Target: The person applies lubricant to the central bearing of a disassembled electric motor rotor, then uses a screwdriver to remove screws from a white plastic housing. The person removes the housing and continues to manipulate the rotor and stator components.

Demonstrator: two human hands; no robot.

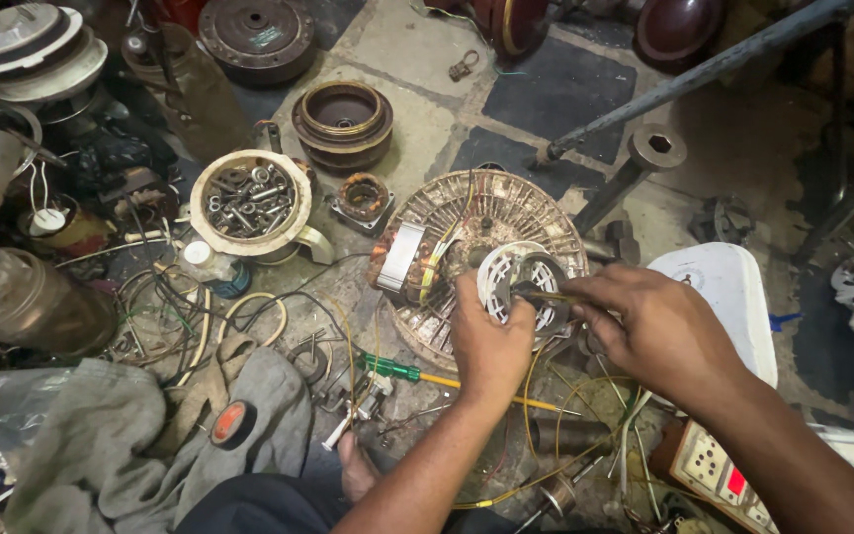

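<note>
1. Where the cluttered workshop floor shows bare tiles, a round ribbed motor housing is laid flat, and a white slotted fan piece is seated on its right half.
2. A white plastic stool is set just right of the housing; grey cloth is heaped at lower left.
3. The left hand is pressed against the lower edge of the fan piece, fingers curled onto it, so the piece is grasped.
4. The right hand is closed around a thin dark tool, its tip pointed at the fan piece's centre.
5. A white bowl of nuts and bolts is placed well left of the housing.
6. A green-handled screwdriver is laid below the housing, passing under the left wrist.
7. A roll of black tape is rested on the cloth.
</note>
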